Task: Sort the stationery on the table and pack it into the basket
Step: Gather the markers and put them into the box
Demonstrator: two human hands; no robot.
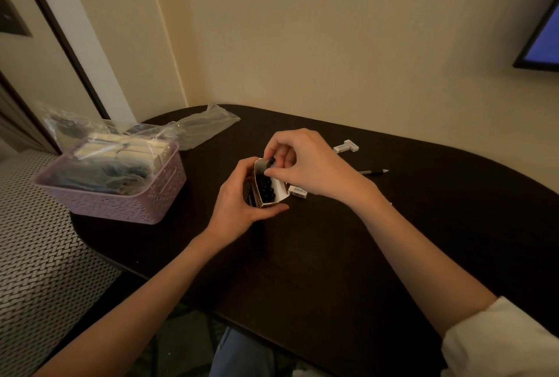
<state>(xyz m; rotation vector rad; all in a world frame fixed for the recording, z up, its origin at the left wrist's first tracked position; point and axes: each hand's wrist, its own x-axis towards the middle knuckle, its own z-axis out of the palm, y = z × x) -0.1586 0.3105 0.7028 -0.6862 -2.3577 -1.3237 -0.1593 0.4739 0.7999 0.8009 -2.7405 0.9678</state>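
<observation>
Mid-sort: left hand (pixel 239 198) gripping pen box (pixel 267 186), right hand (pixel 302 162) pinching a pen (pixel 270 165) into it; next, loose pen (pixel 373 172) beyond right hand.

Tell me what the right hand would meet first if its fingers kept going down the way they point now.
The right hand pinches a dark pen end at the mouth of the open box that the left hand holds. Straight on, it would likely meet the dark pen ends packed inside; depth is unclear.
</observation>
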